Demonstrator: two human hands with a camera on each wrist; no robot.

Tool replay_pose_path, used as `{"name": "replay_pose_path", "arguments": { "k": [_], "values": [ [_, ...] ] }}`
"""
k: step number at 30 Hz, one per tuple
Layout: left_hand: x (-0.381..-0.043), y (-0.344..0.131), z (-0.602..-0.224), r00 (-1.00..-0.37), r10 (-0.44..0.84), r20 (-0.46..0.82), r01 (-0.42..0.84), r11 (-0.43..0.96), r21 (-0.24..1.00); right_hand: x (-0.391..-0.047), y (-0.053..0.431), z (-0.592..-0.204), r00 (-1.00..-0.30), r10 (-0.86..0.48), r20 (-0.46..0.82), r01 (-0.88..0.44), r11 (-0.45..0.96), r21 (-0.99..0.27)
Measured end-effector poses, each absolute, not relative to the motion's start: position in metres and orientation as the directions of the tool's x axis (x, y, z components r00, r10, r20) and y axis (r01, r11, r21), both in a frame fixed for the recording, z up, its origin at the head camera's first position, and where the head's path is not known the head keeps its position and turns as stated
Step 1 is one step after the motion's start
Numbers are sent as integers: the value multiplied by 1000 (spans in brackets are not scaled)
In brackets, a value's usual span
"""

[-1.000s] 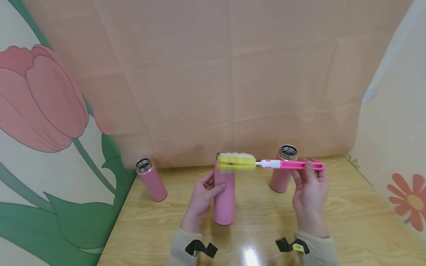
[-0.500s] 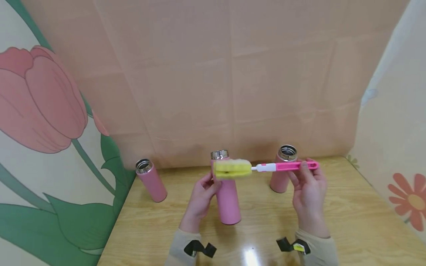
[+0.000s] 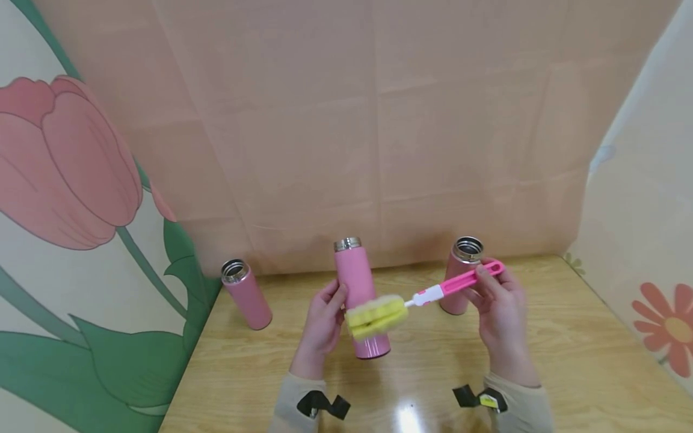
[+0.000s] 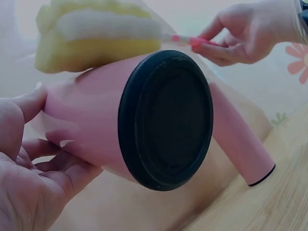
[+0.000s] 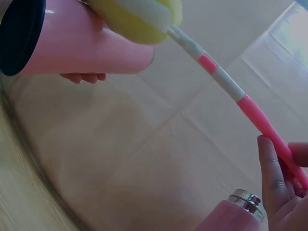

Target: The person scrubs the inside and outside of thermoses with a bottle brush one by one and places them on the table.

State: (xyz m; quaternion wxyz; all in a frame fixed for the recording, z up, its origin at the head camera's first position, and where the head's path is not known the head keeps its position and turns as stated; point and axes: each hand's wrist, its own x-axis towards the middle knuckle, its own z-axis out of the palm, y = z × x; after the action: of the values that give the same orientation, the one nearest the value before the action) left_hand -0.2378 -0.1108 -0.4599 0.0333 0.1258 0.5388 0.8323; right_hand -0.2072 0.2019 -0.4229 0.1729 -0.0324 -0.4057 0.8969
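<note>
My left hand [image 3: 320,319] grips a pink thermos bottle [image 3: 354,273] round its side and holds it raised and tilted. Its steel mouth points up and away, while its dark base [image 4: 168,120] faces the left wrist camera. In my right hand [image 3: 502,316] is the pink handle of a sponge bottle brush [image 3: 376,317], pinched between thumb and fingers. The brush's yellow and white sponge head lies against or just in front of the bottle's lower side in the head view; in the left wrist view the sponge [image 4: 96,36] appears at the bottle's wall, outside it.
One open pink bottle [image 3: 248,294] stands at the left of the wooden table [image 3: 422,373]. Another open pink bottle [image 3: 455,288] stands behind my right hand, partly covered by it. A brown sheet [image 3: 373,150] hangs along the table's back edge.
The brush head has moved down along the bottle from near its mouth to its lower part, and the handle now slants. The bottle has tilted, its top going left and its base showing.
</note>
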Motion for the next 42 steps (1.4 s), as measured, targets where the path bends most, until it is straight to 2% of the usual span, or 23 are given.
{"name": "replay_pose_path", "arguments": {
  "k": [8, 25, 34, 42],
  "values": [
    [-238, -110, -458, -971, 191, 146, 43, -457, 888, -205, 204, -425, -958, 266, 106, -236, -522, -820],
    [-237, -112, -458, -970, 191, 151, 46, -466, 884, -203, 201, -423, -967, 237, 99, -204, -476, -856],
    [-236, -114, -458, -972, 189, 138, 39, -452, 891, -206, 200, -422, -954, 288, 85, -234, -536, -811],
    [-235, -113, -459, -966, 219, 140, 36, -422, 906, -209, 200, -421, -918, 398, 2, -305, -701, -645]
  ]
}}
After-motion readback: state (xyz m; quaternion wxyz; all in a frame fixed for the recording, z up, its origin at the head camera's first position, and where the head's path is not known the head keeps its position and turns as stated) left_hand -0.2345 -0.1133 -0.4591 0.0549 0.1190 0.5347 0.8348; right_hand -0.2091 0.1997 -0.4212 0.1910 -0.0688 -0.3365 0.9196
